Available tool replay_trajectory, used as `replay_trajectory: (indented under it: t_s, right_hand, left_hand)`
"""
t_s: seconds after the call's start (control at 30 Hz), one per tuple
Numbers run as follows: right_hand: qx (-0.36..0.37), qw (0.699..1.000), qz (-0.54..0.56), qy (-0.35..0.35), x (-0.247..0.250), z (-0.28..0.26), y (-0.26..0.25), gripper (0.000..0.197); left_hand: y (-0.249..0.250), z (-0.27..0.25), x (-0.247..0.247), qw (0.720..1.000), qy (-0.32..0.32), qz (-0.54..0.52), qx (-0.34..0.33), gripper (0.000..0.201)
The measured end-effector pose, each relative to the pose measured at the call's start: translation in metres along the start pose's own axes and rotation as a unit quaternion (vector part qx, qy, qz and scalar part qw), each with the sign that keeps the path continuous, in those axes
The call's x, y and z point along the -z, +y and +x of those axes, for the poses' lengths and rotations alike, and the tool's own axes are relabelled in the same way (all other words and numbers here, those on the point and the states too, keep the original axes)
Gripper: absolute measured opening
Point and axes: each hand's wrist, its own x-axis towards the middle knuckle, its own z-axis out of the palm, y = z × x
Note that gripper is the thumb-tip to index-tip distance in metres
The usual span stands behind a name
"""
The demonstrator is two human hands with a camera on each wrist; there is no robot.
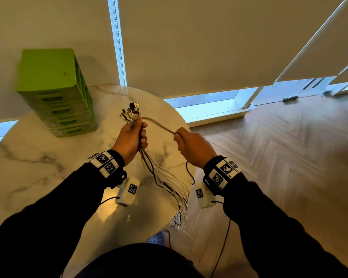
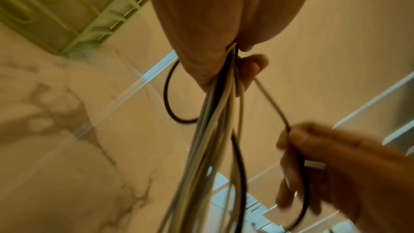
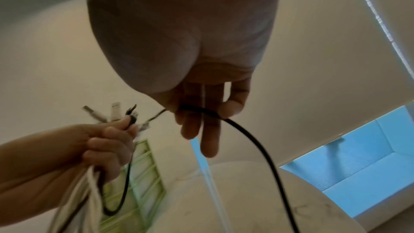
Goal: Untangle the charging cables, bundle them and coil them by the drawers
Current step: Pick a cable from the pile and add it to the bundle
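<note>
My left hand grips a bundle of white and black charging cables upright above the round marble table. Their plugs fan out above my fist, and the loose ends hang past the table's front right edge. My right hand pinches a single black cable that runs taut from the left fist. In the right wrist view the black cable crosses my right fingers and drops downward. In the left wrist view the bundle hangs from my left hand.
Green stacked drawers stand at the table's back left, against the wall. Beige roller blinds cover the windows behind. Wooden floor lies to the right of the table. A blue slipper shows under the table edge.
</note>
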Motion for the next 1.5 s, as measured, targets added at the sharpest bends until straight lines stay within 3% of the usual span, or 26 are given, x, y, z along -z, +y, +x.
replay_trajectory:
  t_s: [0.1,0.17,0.2,0.23,0.27,0.3,0.33,0.4,0.47,0.53,0.67,0.7,0.77,0.83,1.0,1.13,1.2,1.33,1.43,1.5]
  right_hand:
    - [-0.147,0.982,-0.027,-0.113,0.005,-0.001,0.038,0.026]
    - [-0.242,0.934,-0.084,-0.25,0.009,-0.013,0.058,0.027]
    - [-0.265,0.903,-0.134,-0.311,0.009,-0.02,0.064,0.037]
    - [-0.27,0.874,-0.181,-0.361,0.007,-0.027,0.067,0.064]
    - [-0.253,0.863,-0.19,-0.394,0.004,-0.03,0.067,0.101]
    - [-0.222,0.873,-0.15,-0.408,0.003,-0.033,0.061,0.131]
    - [-0.18,0.896,-0.081,-0.399,0.003,-0.033,0.049,0.144]
    - [-0.086,0.935,0.069,-0.338,0.001,-0.029,0.018,0.137]
    - [-0.025,0.939,0.183,-0.29,-0.006,-0.021,-0.013,0.116]
    - [-0.009,0.918,0.271,-0.289,-0.013,-0.016,-0.033,0.088]
    - [0.009,0.861,0.369,-0.351,-0.02,-0.021,-0.039,0.012]
    - [0.006,0.85,0.38,-0.365,-0.021,-0.022,-0.037,0.007]
    - [-0.023,0.85,0.368,-0.376,-0.021,-0.023,-0.031,0.025]
    - [-0.053,0.892,0.287,-0.346,-0.02,-0.017,-0.018,0.029]
    - [-0.081,0.979,0.074,-0.169,-0.022,-0.007,0.017,0.016]
    - [-0.092,0.992,-0.071,-0.058,-0.036,-0.01,0.018,0.026]
    - [-0.082,0.992,-0.05,-0.078,-0.05,-0.012,0.009,0.025]
    - [0.014,0.972,0.056,-0.228,-0.063,-0.017,-0.024,0.029]
    - [0.043,0.965,0.171,-0.194,-0.058,-0.007,-0.056,0.047]
    - [0.068,0.953,0.256,-0.146,-0.055,0.0,-0.084,0.057]
  left_hand:
    - [0.006,0.0,0.006,0.997,-0.001,-0.066,0.026,0.035]
    - [0.01,-0.002,0.007,0.997,-0.013,-0.076,0.031,0.035]
    - [0.012,-0.003,0.006,0.996,-0.023,-0.078,0.032,0.036]
    - [0.013,-0.005,0.004,0.996,-0.034,-0.08,0.034,0.036]
    - [0.014,-0.007,0.001,0.995,-0.049,-0.081,0.036,0.035]
    - [0.015,-0.008,-0.003,0.994,-0.065,-0.08,0.038,0.035]
    - [0.016,-0.011,-0.008,0.993,-0.081,-0.08,0.04,0.035]
    - [0.017,-0.016,-0.019,0.99,-0.111,-0.08,0.045,0.035]
    - [0.02,-0.02,-0.03,0.986,-0.138,-0.079,0.048,0.034]
    - [0.026,-0.024,-0.037,0.981,-0.17,-0.073,0.057,0.031]
    - [0.037,-0.033,-0.038,0.964,-0.244,-0.032,0.098,0.03]
    - [0.039,-0.035,-0.036,0.96,-0.258,-0.024,0.108,0.03]
    - [0.042,-0.038,-0.032,0.954,-0.277,-0.023,0.117,0.028]
    - [0.041,-0.041,-0.03,0.951,-0.287,-0.019,0.116,0.025]
    - [0.04,-0.052,-0.036,0.953,-0.289,0.012,0.085,0.02]
    - [0.043,-0.06,-0.04,0.971,-0.236,-0.002,0.025,0.021]
    - [0.044,-0.059,-0.035,0.979,-0.205,0.003,-0.013,0.02]
    - [0.053,-0.053,-0.006,0.977,-0.178,0.098,-0.071,0.023]
    - [0.062,-0.055,0.022,0.956,-0.166,0.224,-0.09,0.038]
    - [0.061,-0.057,0.037,0.944,-0.148,0.285,-0.076,0.031]
